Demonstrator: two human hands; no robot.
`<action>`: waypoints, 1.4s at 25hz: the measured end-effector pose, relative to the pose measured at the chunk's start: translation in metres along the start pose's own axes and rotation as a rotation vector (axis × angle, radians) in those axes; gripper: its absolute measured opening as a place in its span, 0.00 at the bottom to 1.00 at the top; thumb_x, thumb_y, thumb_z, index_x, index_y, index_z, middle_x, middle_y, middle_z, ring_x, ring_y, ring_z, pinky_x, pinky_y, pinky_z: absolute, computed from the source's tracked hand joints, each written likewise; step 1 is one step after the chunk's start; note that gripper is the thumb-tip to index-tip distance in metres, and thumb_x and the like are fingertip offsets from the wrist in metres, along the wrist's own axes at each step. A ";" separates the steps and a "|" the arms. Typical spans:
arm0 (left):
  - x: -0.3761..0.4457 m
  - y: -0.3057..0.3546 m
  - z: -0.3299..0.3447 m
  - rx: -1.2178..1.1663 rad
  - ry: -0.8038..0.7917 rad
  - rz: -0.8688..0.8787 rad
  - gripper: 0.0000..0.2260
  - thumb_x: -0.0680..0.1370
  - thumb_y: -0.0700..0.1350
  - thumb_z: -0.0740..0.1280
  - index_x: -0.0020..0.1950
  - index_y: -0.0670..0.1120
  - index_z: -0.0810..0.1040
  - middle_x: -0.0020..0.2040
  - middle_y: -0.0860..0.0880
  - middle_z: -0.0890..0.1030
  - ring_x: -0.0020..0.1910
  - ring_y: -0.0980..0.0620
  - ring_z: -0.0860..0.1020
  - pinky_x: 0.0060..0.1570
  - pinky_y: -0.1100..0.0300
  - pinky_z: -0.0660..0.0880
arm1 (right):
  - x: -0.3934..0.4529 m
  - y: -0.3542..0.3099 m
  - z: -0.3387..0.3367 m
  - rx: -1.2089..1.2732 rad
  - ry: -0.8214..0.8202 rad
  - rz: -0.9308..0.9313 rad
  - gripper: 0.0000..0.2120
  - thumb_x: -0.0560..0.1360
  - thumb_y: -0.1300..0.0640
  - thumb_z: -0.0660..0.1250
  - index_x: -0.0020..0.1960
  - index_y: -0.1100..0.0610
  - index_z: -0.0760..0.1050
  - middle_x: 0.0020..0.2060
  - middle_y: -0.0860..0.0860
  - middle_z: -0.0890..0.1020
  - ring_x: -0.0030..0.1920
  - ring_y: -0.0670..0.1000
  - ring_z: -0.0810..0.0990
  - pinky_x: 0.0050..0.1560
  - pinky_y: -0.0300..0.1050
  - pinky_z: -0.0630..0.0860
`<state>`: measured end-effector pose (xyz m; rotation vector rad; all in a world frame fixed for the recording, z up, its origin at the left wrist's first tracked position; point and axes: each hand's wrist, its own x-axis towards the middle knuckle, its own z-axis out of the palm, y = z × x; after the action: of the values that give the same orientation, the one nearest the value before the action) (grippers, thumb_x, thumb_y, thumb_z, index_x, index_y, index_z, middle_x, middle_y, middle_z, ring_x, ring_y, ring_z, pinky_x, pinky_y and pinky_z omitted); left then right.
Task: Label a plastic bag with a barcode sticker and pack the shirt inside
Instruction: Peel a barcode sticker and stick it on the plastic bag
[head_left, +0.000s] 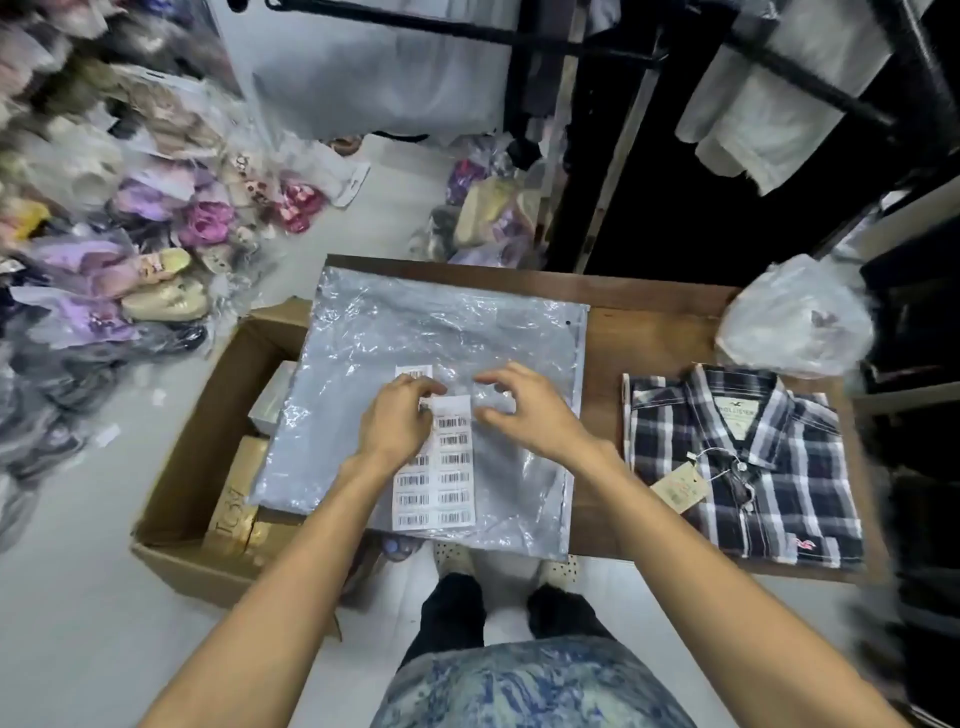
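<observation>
A clear plastic bag (415, 338) lies flat on the wooden table (649, 332). A white sheet of barcode stickers (447, 478) rests on the bag's near half. One barcode sticker (414, 372) sits on the bag just above my left hand. My left hand (395, 421) pinches the sheet's top left corner. My right hand (524, 405) hovers with fingers apart over the bag, right of the sheet, holding nothing. A folded dark plaid shirt (743, 467) with a paper hang tag (678, 488) lies on the table's right side.
An open cardboard box (197, 441) with gold boxes inside stands left of the table, partly under the bag. A bunched plastic bag (795, 317) sits at the table's far right corner. Bagged shoes (156, 234) pile up on the floor at left. Black racks (779, 62) stand behind.
</observation>
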<state>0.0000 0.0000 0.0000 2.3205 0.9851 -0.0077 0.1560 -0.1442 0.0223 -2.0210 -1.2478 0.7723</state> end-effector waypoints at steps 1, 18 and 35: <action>0.001 -0.003 0.000 0.001 -0.019 -0.031 0.17 0.76 0.37 0.66 0.60 0.51 0.83 0.58 0.46 0.81 0.55 0.44 0.81 0.54 0.49 0.79 | 0.005 0.000 0.008 -0.001 -0.024 0.015 0.18 0.75 0.55 0.72 0.64 0.53 0.79 0.60 0.49 0.80 0.58 0.49 0.79 0.61 0.46 0.76; 0.005 -0.030 0.011 -0.078 -0.093 -0.043 0.15 0.72 0.41 0.76 0.59 0.46 0.83 0.56 0.46 0.78 0.56 0.46 0.79 0.58 0.52 0.76 | 0.040 0.003 0.057 -0.204 -0.146 0.136 0.16 0.69 0.56 0.79 0.55 0.58 0.84 0.45 0.50 0.75 0.47 0.54 0.81 0.51 0.42 0.76; 0.010 -0.035 0.009 -0.139 -0.084 0.026 0.13 0.74 0.42 0.76 0.58 0.47 0.82 0.50 0.49 0.78 0.52 0.47 0.79 0.54 0.53 0.76 | 0.045 0.002 0.060 -0.215 -0.159 0.041 0.08 0.72 0.52 0.76 0.50 0.51 0.86 0.40 0.47 0.76 0.43 0.49 0.79 0.47 0.47 0.77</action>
<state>-0.0142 0.0206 -0.0284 2.1875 0.8852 -0.0249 0.1290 -0.0914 -0.0235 -2.1972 -1.4358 0.8642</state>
